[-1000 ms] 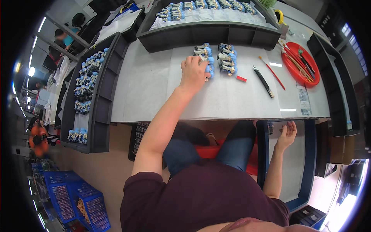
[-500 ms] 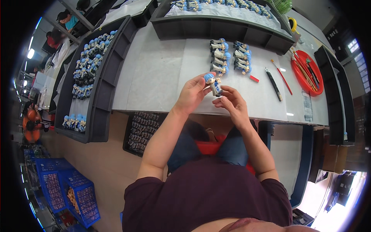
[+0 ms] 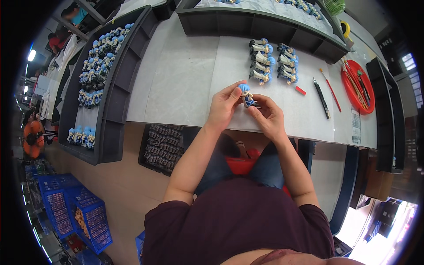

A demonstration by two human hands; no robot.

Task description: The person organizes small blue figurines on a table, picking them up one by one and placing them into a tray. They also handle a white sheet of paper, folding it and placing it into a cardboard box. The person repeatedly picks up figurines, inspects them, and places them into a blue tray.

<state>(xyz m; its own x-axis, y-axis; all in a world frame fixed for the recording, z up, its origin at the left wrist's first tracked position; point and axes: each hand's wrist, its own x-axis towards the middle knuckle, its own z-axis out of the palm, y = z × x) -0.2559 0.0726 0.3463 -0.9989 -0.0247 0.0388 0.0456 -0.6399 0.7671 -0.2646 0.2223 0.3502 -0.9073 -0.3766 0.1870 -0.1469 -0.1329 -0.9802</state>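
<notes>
A small toy figurine [image 3: 245, 91] with blue hair and blue-and-white clothes is held above the table's front edge. My left hand [image 3: 223, 108] is closed on it, pinching the head between thumb and fingers. From the other side my right hand [image 3: 269, 117] has its thumb and fingers closed around the figurine's lower end, partly hiding the legs. Beyond the hands, two columns of similar figurines lie on their sides on the table: a left column [image 3: 262, 61] and a right column [image 3: 288, 64].
A dark tray [image 3: 115, 92] of figurines stands at the left, another tray [image 3: 260, 28] at the back. To the right lie a red piece [image 3: 300, 90], a black pen-like tool [image 3: 321, 98], a paintbrush [image 3: 331, 90] and a red dish [image 3: 370, 104] of brushes. Blue crates [image 3: 95, 221] sit on the floor.
My right fingers have closed onto the figurine's lower end, and the figurine has turned a little in my hands. The whole view has shifted slightly.
</notes>
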